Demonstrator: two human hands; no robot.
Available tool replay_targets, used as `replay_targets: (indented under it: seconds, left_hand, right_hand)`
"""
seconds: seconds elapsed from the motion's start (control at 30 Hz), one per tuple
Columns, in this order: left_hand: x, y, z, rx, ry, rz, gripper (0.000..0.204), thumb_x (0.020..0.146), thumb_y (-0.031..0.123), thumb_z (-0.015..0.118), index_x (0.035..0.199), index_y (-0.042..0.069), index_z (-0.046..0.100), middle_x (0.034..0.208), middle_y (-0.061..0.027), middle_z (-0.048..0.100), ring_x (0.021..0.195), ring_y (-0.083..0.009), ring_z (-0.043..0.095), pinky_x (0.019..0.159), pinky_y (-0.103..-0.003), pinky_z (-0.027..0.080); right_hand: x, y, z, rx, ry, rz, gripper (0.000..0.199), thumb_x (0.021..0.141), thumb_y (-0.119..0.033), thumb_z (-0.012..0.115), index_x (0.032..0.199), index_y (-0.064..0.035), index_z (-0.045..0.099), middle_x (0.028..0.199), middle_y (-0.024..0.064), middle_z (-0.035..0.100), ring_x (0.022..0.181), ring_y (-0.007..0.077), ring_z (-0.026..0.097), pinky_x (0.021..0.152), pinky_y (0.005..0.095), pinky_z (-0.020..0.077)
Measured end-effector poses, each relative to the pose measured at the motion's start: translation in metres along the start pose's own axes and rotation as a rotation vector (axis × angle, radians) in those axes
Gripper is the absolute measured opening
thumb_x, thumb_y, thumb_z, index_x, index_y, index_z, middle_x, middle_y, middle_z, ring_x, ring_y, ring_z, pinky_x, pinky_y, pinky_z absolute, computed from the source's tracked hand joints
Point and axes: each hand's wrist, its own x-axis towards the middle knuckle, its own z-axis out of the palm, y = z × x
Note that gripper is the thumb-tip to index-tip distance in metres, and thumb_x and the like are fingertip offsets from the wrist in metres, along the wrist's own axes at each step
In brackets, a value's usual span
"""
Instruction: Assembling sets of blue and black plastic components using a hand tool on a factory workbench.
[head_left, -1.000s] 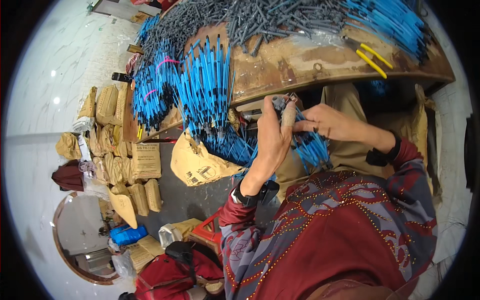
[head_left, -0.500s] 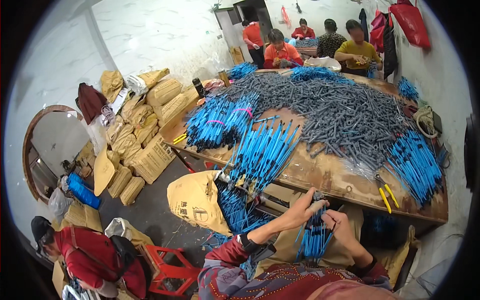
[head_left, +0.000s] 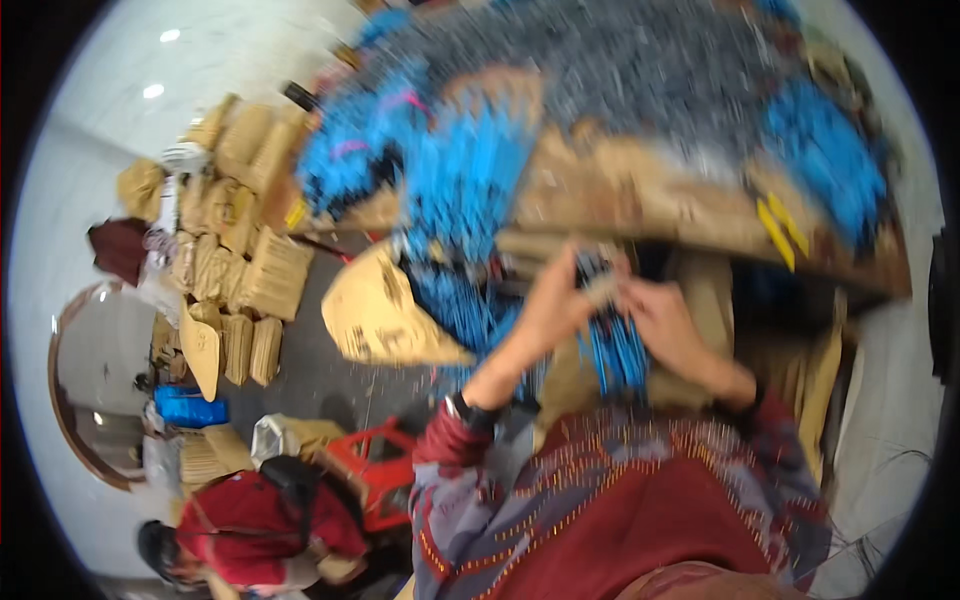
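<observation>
My left hand point(head_left: 552, 305) is closed around the upper end of a bundle of thin blue rods point(head_left: 615, 355), where small grey parts show between the fingers. My right hand point(head_left: 662, 318) presses against the same bundle from the right, fingers bent together at its top. The rods hang down over my lap, in front of the table edge. Motion blur hides the fingertips and whatever small piece the right hand may pinch.
A wooden table point(head_left: 585, 190) carries a heap of grey plastic pieces point(head_left: 600, 70), blue rod bundles point(head_left: 350, 155) and yellow-handled pliers point(head_left: 778, 232). An open brown sack point(head_left: 375, 310) stands left of my knees. Beyond are a red stool point(head_left: 375, 470) and a bending person point(head_left: 265, 530).
My view has tipped downward, so the table sits higher in the picture and the people at its far end have left it. Both hands stay at the bundle.
</observation>
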Motion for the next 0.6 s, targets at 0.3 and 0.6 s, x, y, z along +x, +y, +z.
replay_targets:
  seconds: [0.3,0.6]
  left_hand:
    - [-0.018,0.008,-0.004,-0.245,0.042,-0.062,0.024,0.087,-0.001,0.062,0.106,-0.002,0.046,0.110,-0.0167,0.065,0.100,-0.0146,0.062,0.085,-0.028,0.049]
    - [-0.020,0.003,0.009,-0.119,0.151,0.017,0.021,0.086,-0.002,0.062,0.102,-0.002,0.049,0.104,-0.0160,0.067,0.105,-0.0194,0.063,0.086,-0.029,0.050]
  right_hand:
    - [-0.002,-0.010,0.010,0.066,-0.064,-0.046,0.016,0.090,-0.013,0.061,0.086,0.0019,0.057,0.066,0.0250,0.050,0.059,0.0428,0.051,0.049,0.0408,0.0391]
    - [-0.007,-0.013,0.015,-0.039,-0.031,-0.120,0.009,0.088,-0.006,0.060,0.090,0.0026,0.057,0.066,0.0256,0.053,0.063,0.0438,0.056,0.051,0.0436,0.0431]
